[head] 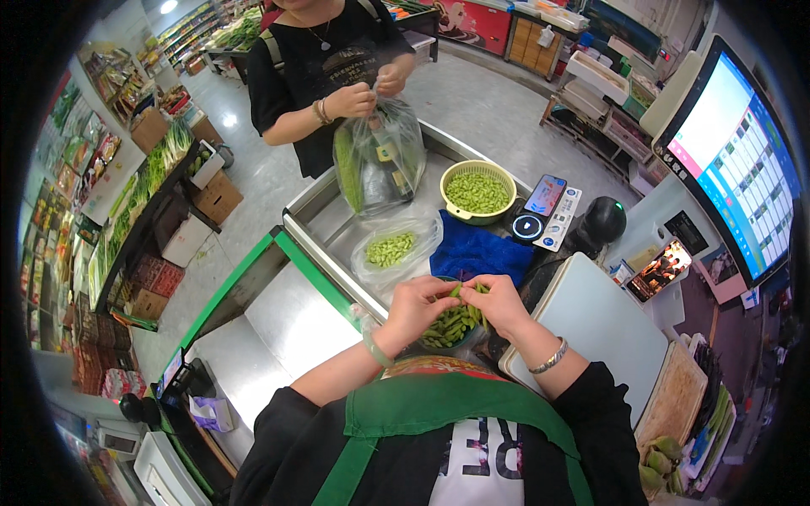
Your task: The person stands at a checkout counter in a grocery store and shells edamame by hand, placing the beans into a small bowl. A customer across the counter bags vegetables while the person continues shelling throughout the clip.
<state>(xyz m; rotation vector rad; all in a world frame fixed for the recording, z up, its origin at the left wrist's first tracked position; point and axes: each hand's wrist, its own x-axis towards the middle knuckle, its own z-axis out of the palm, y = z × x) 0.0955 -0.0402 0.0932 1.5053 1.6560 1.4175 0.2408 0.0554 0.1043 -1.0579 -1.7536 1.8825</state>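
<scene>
My left hand [414, 311] and my right hand [498, 305] meet over a bowl of unshelled edamame pods [448, 327]. Between the fingertips of both hands is a green pod [455, 290]. More pods [479, 310] stick out from under my right fingers. Just beyond my hands lies a clear plastic bag [425, 235] with shelled green beans [390, 249] in it. A yellow colander [450, 171] farther back holds more shelled beans [478, 193]. My hands and apron partly cover the bowl.
A blue cloth [478, 246] lies beside a payment device [528, 226] and a black scanner [601, 221]. At my right are a white board [598, 322], a phone [661, 269] and a monitor [737, 158]. Across the metal counter [329, 218], a person holds a plastic bag of groceries [383, 158].
</scene>
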